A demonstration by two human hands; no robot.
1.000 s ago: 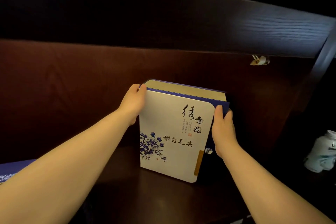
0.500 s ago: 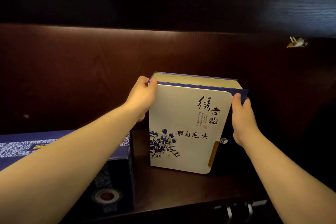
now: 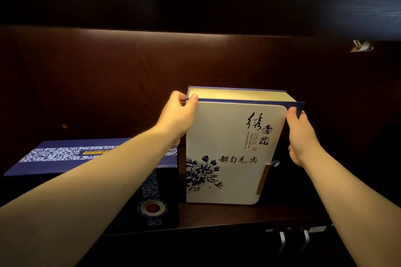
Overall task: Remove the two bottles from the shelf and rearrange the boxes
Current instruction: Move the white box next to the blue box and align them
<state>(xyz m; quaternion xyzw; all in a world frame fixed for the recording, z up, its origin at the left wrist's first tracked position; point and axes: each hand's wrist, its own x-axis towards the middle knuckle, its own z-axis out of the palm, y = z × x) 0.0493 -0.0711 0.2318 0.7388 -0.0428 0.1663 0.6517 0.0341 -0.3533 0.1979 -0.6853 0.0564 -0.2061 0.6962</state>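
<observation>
I see my left hand (image 3: 176,118) and right hand (image 3: 300,136) closed on the upright white box (image 3: 230,158), just right of the blue box (image 3: 91,156).

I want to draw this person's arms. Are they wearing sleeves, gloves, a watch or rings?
No. Both forearms are bare, with no sleeve in view. The left hand and the right hand wear no gloves, and I see no watch, bracelet or ring. The fingernails look short and plain.

2 boxes (image 3: 230,154) (image 3: 91,158), 2 hands (image 3: 175,119) (image 3: 301,138), 1 shelf (image 3: 217,217)
</observation>
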